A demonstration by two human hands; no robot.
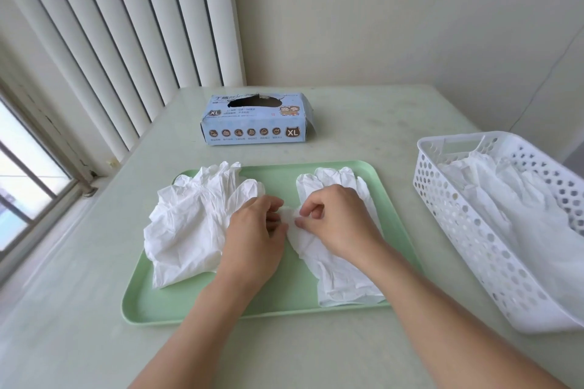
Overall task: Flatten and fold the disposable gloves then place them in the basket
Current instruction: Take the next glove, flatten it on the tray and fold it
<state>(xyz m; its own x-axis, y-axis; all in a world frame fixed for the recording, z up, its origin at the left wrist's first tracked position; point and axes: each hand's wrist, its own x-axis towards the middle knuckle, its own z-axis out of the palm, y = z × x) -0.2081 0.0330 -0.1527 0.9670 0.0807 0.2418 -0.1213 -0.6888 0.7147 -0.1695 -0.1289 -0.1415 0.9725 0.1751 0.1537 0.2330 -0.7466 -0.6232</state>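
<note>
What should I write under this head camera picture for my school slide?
Both hands, left and right, pinch a white glove on a green tray, beside a basket holding gloves.

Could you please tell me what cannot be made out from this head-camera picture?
- Glove under the right hand: its middle is hidden by the hand.
- Left hand: its fingers curl out of sight, so the grip is unclear.
- Basket: cut off by the right edge; count of gloves inside unclear.
- Glove box: contents dark.

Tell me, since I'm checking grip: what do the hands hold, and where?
Both the left hand and right hand pinch the right glove at its thumb-side edge.
</note>
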